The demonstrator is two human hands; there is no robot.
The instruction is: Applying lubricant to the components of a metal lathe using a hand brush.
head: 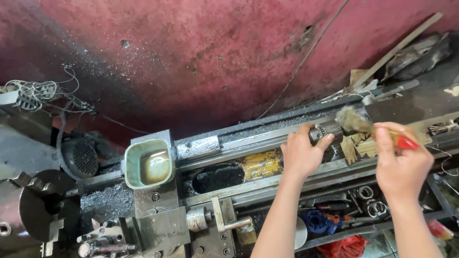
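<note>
I see my left hand (301, 151) closed around a small toothed metal part (319, 132) on the lathe bed (255, 141), just right of the green tray (149, 163). My right hand (400, 164) grips a red-handled brush (370, 126), its long axis slanting up-left, bristles touching the part's right side.

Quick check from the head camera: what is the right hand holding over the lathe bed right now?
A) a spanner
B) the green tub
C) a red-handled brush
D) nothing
C: the right hand grips a red-handled brush, its bristles up by the small metal part that the left hand holds at the lathe bed.
</note>
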